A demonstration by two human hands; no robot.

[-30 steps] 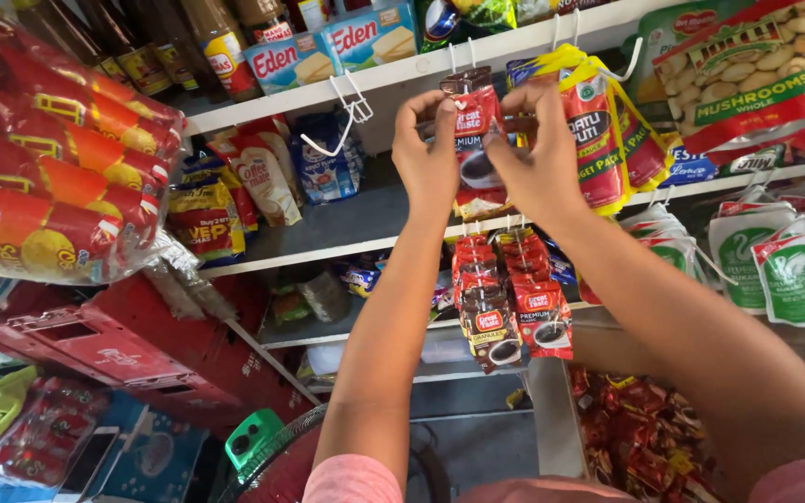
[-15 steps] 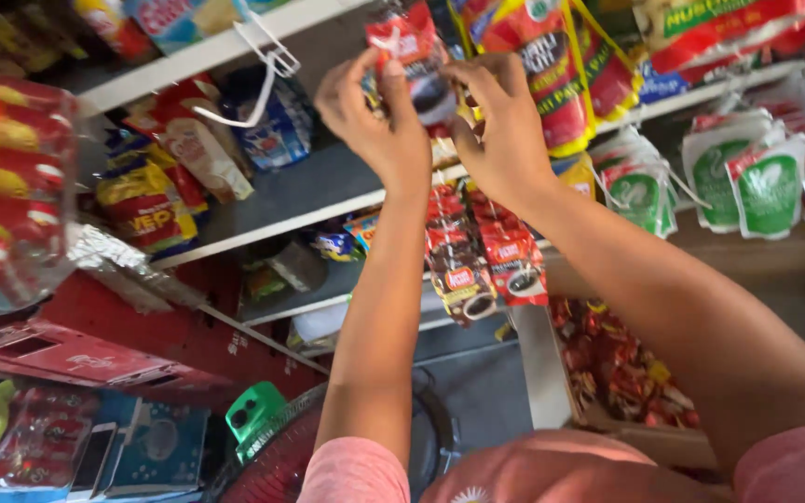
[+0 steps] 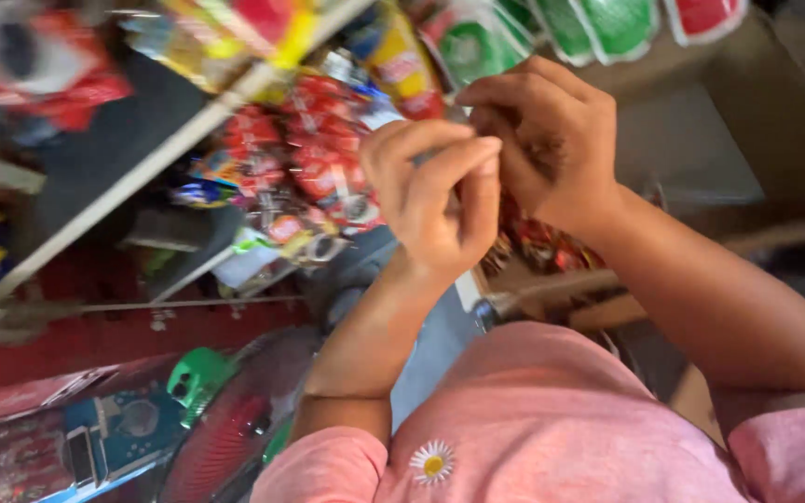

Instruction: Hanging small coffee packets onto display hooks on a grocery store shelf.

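Note:
My left hand (image 3: pixel 430 186) and my right hand (image 3: pixel 542 140) are pressed together in front of my chest, fingers curled shut. Between the fingertips they pinch a small sachet (image 3: pixel 457 110); only a thin silvery edge of it shows, the rest is hidden by the fingers. Just behind and left of my left hand hangs a strip of red sachets (image 3: pixel 319 177), blurred by the camera's motion. My pink shirt (image 3: pixel 533 419) with a small daisy on it fills the bottom of the view.
A white shelf edge (image 3: pixel 142 168) slants across the upper left with blurred packets above it. Green-and-white pouches (image 3: pixel 607 23) hang at the top. A green handle (image 3: pixel 199 377) and a red round fan (image 3: pixel 235 428) lie at lower left beside boxed goods.
Both hands have come down from the hanging strip of sachets toward my chest. The view has swung downward and tilted, so the shelves now sit at the top left.

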